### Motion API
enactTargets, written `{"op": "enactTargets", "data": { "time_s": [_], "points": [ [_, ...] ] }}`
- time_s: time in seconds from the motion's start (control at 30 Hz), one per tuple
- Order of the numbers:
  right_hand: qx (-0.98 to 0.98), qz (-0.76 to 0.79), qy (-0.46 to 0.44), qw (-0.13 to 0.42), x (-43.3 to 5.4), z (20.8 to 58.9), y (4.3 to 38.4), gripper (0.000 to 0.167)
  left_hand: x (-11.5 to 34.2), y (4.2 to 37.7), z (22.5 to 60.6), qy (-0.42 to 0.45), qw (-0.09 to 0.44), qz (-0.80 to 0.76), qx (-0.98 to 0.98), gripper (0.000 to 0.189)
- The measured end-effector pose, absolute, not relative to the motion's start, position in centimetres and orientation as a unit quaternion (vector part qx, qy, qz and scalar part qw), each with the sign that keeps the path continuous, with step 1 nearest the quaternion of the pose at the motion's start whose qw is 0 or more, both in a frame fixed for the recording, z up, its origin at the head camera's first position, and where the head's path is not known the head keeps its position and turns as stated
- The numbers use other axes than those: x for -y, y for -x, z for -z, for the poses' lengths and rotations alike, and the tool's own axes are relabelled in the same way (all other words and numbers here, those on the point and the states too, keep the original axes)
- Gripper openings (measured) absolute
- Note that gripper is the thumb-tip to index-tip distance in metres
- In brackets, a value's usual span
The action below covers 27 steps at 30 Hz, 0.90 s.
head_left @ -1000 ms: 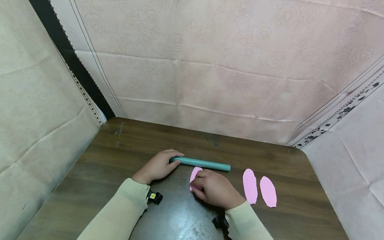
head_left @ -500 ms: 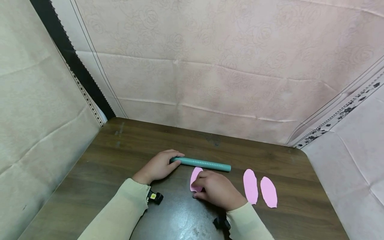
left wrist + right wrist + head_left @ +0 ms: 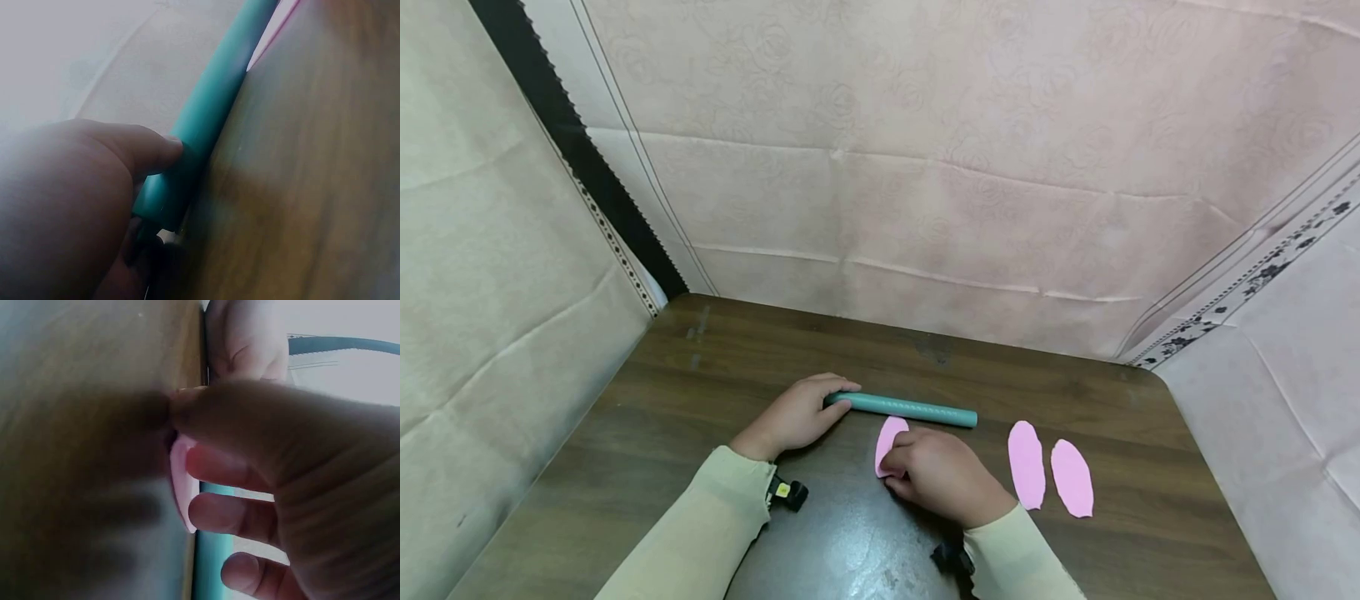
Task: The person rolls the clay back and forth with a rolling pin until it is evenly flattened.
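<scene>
A teal tube [image 3: 917, 410] with small marks along its side lies across the middle of the table. My left hand [image 3: 799, 413] grips its left end, the thumb [image 3: 153, 150] pressed along the tube's side in the left wrist view. Just below the tube is a pink oval piece [image 3: 887, 446], thin like paper or foam, its far tip close to the tube. With thumb and fingertips my right hand [image 3: 943, 475] pinches the near end of this piece, which is partly hidden under the fingers. In the right wrist view the fingertips rest along the pink piece [image 3: 181, 478].
Two more pink oval pieces, one longer [image 3: 1026, 465] and one shorter [image 3: 1072, 479], lie side by side to the right of the right hand. The brown wooden table [image 3: 722, 367] is bordered by pale patterned cloth [image 3: 880, 208] at the back and sides.
My right thumb first drew back from the fingers toward me, then came up against the piece's near end again. More of the pink piece shows than a second ago. The left hand and tube stay put.
</scene>
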State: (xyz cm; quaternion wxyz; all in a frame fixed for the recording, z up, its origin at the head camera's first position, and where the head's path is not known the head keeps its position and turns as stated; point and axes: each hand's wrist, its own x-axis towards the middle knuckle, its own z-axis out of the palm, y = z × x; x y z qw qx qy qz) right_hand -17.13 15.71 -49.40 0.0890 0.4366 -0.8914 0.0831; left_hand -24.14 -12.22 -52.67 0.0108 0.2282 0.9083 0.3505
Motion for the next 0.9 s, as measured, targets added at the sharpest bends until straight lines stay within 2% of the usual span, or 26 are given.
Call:
{"op": "enactTargets", "data": {
  "time_s": [0.2,0.4,0.7,0.9],
  "points": [
    [0.889,-0.042,-0.447,0.092,-15.1,48.9,17.2,0.011,12.2,24.1,52.6,-0.232,0.012,-0.353,-0.906,0.036],
    [0.892,-0.052,-0.442,0.083,-14.5,46.6,18.2,0.019,12.3,24.2,52.4,-0.234,0.009,-0.358,-0.904,0.036],
    [0.91,-0.101,-0.402,0.032,-15.0,45.3,18.3,0.009,12.2,24.1,52.2,-0.242,0.011,-0.354,-0.903,0.037],
    [0.914,-0.153,-0.375,0.038,-16.1,43.0,19.4,0.003,11.9,24.3,52.2,-0.237,0.002,-0.354,-0.905,0.037]
  ]
}}
